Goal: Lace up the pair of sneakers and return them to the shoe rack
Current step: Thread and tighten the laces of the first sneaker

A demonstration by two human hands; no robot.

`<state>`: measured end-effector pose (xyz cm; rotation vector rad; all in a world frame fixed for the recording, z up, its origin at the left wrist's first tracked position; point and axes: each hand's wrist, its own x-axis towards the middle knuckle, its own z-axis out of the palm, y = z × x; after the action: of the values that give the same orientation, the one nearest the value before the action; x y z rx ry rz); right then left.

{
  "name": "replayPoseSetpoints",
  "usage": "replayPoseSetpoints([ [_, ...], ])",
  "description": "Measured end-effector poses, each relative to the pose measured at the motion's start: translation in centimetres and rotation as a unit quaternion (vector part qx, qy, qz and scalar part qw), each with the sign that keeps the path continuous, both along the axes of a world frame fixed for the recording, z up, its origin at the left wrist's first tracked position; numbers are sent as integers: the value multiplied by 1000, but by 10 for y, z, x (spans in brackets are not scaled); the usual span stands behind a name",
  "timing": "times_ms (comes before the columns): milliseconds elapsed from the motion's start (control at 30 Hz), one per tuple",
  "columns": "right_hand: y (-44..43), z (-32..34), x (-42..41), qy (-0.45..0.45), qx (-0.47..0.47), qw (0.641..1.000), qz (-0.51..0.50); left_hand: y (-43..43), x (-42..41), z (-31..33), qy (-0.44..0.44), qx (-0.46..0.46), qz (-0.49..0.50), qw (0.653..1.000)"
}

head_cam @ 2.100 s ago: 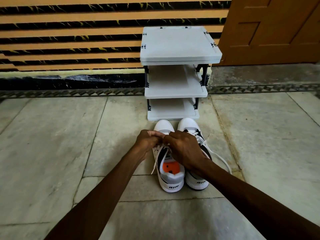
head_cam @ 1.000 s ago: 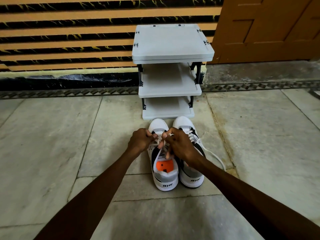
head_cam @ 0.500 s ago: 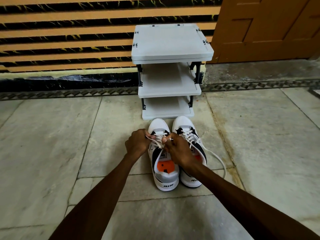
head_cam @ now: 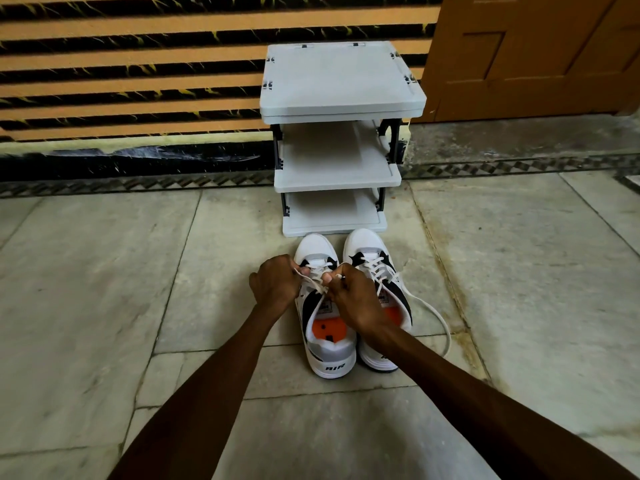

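Two white-and-black sneakers stand side by side on the floor, toes toward the rack. Over the left sneaker (head_cam: 329,355), with its orange insole, my left hand (head_cam: 275,284) pinches one end of its white lace (head_cam: 317,280). My right hand (head_cam: 356,299) pinches the other end, pulling it taut across the eyelets. The right sneaker (head_cam: 367,251) is partly hidden under my right wrist; its lace (head_cam: 440,317) trails loose on the floor to the right. The grey three-shelf shoe rack (head_cam: 337,174) stands just beyond the toes, shelves bare.
Behind the rack runs a striped orange-and-black wall (head_cam: 131,81). A brown wooden door (head_cam: 533,53) sits at the back right above a stone step (head_cam: 519,140). Grey marble floor tiles (head_cam: 86,289) spread on both sides of the sneakers.
My hands have moved slightly apart, drawing the left sneaker's lace tighter. The sneakers and rack stay where they were; the view has shifted a little.
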<state>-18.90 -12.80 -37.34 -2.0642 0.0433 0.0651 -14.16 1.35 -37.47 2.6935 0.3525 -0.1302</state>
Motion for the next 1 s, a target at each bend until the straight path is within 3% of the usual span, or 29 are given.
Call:
replayPoseSetpoints([
  [633, -5, 3, -6, -12, -28, 999, 17, -5, 6, -3, 9, 97, -17, 995],
  [833, -18, 26, -2, 82, 71, 992, 63, 15, 18, 0, 104, -22, -66, 992],
  [933, -21, 27, -3, 91, 89, 991, 30, 11, 16, 6, 60, -65, -85, 992],
  [1000, -23, 21, -1, 38, 59, 997, -17, 1, 14, 11, 10, -101, -88, 991],
])
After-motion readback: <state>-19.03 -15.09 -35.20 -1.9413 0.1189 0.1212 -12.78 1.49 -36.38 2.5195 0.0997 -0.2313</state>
